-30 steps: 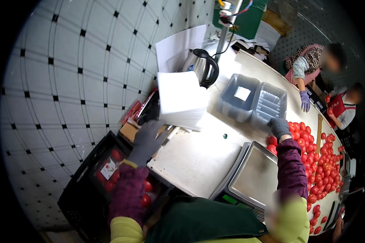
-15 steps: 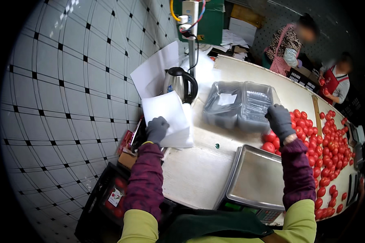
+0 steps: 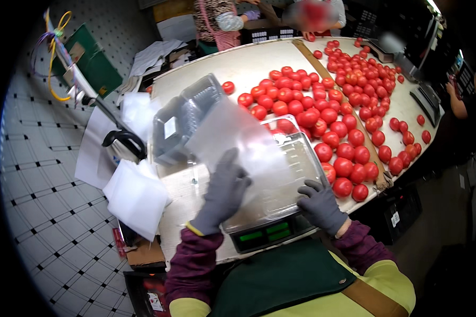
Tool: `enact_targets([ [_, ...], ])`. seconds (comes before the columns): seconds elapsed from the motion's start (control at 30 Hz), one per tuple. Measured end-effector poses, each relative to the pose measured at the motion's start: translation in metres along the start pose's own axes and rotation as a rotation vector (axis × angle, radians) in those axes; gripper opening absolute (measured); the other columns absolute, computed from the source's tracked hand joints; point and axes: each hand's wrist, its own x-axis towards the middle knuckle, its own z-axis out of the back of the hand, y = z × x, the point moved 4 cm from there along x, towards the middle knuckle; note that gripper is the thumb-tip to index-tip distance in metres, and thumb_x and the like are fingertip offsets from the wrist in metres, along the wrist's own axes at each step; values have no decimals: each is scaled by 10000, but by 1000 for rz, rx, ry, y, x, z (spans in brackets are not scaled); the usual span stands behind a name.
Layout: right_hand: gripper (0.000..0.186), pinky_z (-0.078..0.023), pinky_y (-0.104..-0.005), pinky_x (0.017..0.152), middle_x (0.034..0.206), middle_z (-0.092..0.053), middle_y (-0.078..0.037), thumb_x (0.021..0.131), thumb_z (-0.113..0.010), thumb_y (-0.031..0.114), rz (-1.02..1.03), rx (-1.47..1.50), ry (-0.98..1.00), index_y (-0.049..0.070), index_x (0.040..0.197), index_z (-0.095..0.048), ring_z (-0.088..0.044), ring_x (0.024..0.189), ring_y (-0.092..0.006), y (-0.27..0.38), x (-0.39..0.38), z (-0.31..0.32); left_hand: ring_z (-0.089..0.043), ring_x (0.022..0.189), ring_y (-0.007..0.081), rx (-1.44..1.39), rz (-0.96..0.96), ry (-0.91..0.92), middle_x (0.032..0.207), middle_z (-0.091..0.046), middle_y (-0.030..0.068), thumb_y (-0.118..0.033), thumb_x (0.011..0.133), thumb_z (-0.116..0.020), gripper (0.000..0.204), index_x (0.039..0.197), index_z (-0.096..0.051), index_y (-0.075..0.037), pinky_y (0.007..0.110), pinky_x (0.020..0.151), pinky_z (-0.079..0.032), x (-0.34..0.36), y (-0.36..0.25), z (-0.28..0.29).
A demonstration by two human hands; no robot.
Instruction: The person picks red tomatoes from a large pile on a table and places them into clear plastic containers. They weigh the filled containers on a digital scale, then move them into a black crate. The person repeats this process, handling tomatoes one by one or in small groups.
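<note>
My left hand (image 3: 224, 193), in a grey glove, holds a thin translucent white sheet (image 3: 238, 140), blurred by motion, over the scale. Below the sheet a clear plastic tray (image 3: 296, 169) sits on the metal pan of a weighing scale (image 3: 243, 219), partly hidden by the sheet. My right hand (image 3: 320, 207), also gloved, is closed at the tray's near right corner, fingers bent over its edge. Left of the sheet stand stacked clear plastic trays (image 3: 169, 105). Many red tomatoes (image 3: 330, 116) are spread right of and beyond the scale.
A pile of white sheets (image 3: 137, 193) lies at the table's left edge beside a kettle (image 3: 124, 142). A wooden strip (image 3: 362, 129) divides the tomatoes. A post with cables (image 3: 84, 84) rises at the left. Two people stand across the table; another person's arm (image 3: 456, 98) shows at the right.
My left hand has lifted a sheet from the pile and carried it right. A clear tray now sits on the scale, with my right hand at its edge. The view has turned right.
</note>
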Motion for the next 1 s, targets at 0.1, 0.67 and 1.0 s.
enact_targets([
  [0.1, 268, -368, -476, 981, 1148, -579, -129, 627, -727, 201, 2, 111, -39, 120, 859, -620, -490, 1177, -331, -15, -5, 20, -411, 1256, 410, 162, 34, 349, 1337, -436, 266, -146, 789, -661, 190, 889, -566, -16, 412, 978, -408, 26, -43, -80],
  [0.67, 423, -280, -609, 1030, 1129, -557, -102, 647, -767, 320, 387, 168, 264, 89, 955, -591, -391, 1283, -356, -59, 18, 24, -448, 1235, 318, 438, 560, -590, 1324, -484, 160, -141, 806, -677, 502, 1265, -499, -45, 389, 1019, -380, -96, -14, -19],
  [1.0, 538, -351, -516, 991, 1262, -503, -181, 636, -802, 209, 125, 403, 114, 67, 1095, -562, -381, 1256, -428, -57, -6, 40, -416, 1192, 283, -1199, 1089, -1866, 1309, -424, 120, -507, 754, -718, 708, 1243, -480, -53, 433, 945, -446, -287, 169, -15],
])
